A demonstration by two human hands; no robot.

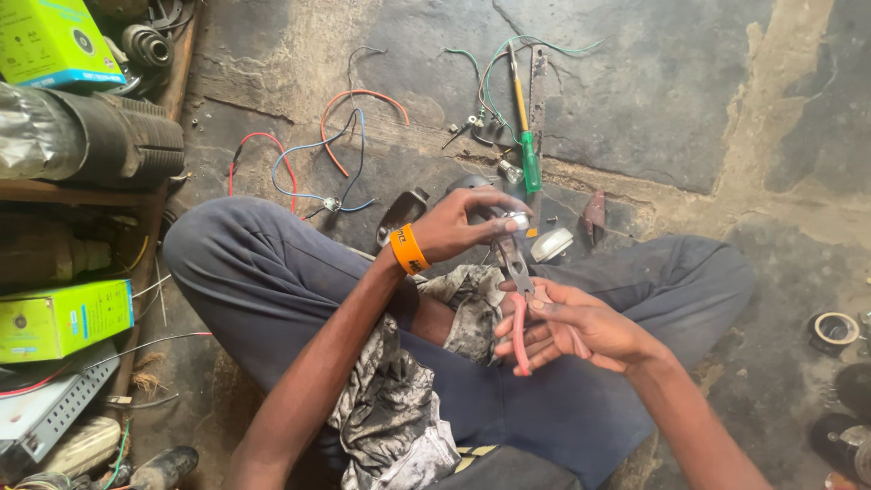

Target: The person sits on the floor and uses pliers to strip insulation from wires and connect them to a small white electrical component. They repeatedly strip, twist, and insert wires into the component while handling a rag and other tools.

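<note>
Right hand (567, 327) is wrapped around the pink handles of a pair of pliers (519, 295), fingers curled, grip closed. Plier nose points up and far, toward the left hand (463, 222). Left hand is pinched on a small round silver part (517, 220), thumb and fingertips closed around it, held just above the plier tips. Can't tell if the plier nose is actually touching the part. Orange wristband (410, 249) on the left wrist.

Both hands sit over the lap, person cross-legged in dark blue trousers (263, 281). A dirty grey rag (399, 399) lies across the lap under the forearms.

On the floor just beyond the hands: a white oval piece (552, 244) to the right of the left hand, a dark curved piece (402, 213) to its left, a small reddish scrap (594, 214) farther right. Farther out, a green-handled screwdriver (525, 136) lies roughly upright in frame with green wire (494, 73) looped beside it. Loose red, orange and blue wires (322, 150) spread to the far left of the hands.

Left edge: shelf with green boxes (63, 318) and a black ribbed hose (118, 136). Right edge, near: roll of tape (833, 328) on the floor.
</note>
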